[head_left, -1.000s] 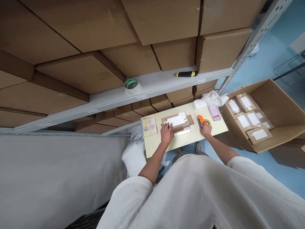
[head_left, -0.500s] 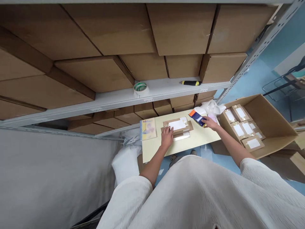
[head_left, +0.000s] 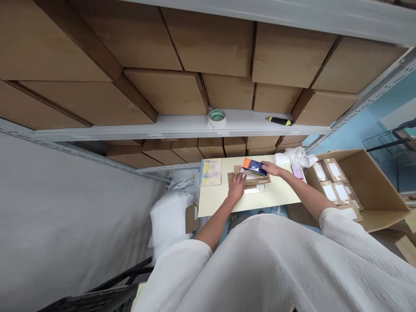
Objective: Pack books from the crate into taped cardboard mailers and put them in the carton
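Note:
My right hand (head_left: 271, 168) grips a blue tape dispenser (head_left: 256, 167) with an orange end, held over the small cardboard box (head_left: 264, 180) on the pale yellow table (head_left: 211, 201). Part of the white label on top of this box is hidden beneath the dispenser. At the box's left side rests my left hand (head_left: 236, 189), its fingers laid out on the cardboard and a ring on one finger. Just in front of the box lies a piece with a white strip (head_left: 256, 189). Whether the dispenser's tape touches the box cannot be made out.
A yellow patterned booklet (head_left: 210, 172) lies at the table's left. White plastic wrap (head_left: 297, 157) and a pink-screened phone (head_left: 297, 172) are at its right, beside an open carton (head_left: 383, 186) of labelled boxes. The shelf above holds a tape roll (head_left: 217, 117), a utility knife (head_left: 279, 121) and cartons.
My right hand has brought the tape dispenser leftward, from the table's right side to above the box. My left hand stays on the box. The camera view has shifted.

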Action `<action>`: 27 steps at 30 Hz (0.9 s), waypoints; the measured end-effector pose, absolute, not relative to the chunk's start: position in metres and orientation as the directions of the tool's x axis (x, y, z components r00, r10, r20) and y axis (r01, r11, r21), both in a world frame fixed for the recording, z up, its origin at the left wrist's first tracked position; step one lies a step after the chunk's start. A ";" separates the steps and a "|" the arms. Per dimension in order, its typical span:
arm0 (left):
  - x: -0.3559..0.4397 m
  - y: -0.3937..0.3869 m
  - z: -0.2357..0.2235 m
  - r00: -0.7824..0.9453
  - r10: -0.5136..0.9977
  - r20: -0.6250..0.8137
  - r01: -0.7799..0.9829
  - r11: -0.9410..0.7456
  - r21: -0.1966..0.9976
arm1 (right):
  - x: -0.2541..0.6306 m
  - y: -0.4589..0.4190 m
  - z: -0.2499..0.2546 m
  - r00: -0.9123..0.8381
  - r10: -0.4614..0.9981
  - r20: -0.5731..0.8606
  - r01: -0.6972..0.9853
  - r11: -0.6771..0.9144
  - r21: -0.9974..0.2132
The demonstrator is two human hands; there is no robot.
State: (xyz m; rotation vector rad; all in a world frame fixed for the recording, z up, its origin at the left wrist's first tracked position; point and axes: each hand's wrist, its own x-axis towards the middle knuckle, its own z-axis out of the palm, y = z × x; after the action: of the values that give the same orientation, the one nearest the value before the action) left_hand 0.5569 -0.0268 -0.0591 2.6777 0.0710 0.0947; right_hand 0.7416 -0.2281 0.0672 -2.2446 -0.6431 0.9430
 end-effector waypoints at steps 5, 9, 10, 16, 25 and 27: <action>0.557 -0.026 -0.062 0.998 0.050 0.048 0.024 -0.893 0.449 | 0.742 -0.233 0.062 0.620 0.684 -0.385 0.343 -0.678 -0.650; 0.558 -0.024 -0.063 0.998 0.048 0.037 0.026 -0.888 0.460 | 0.747 -0.240 0.056 0.668 0.679 -0.305 0.467 -0.701 -0.539; 0.558 -0.024 -0.063 0.998 0.046 0.033 0.026 -0.887 0.461 | 0.749 -0.243 0.055 0.678 0.671 -0.301 0.478 -0.713 -0.513; 0.560 -0.021 -0.064 0.999 0.039 0.033 0.019 -0.881 0.473 | 0.763 -0.255 0.056 0.645 0.685 -0.338 0.525 -0.719 -0.455; 0.560 -0.017 -0.059 0.998 0.045 0.035 0.020 -0.850 0.526 | 0.752 -0.232 0.055 0.629 0.705 -0.327 0.509 -0.691 -0.513; 0.561 -0.015 -0.055 0.993 0.107 0.049 0.052 -0.769 0.637 | 0.750 -0.229 0.054 0.641 0.701 -0.313 0.521 -0.696 -0.494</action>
State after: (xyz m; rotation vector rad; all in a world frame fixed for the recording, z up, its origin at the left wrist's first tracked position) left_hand 0.5609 -0.0145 -0.0547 2.4489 0.1103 0.1074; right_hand 0.7498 -0.2292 0.0542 -2.5031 -0.9717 0.6979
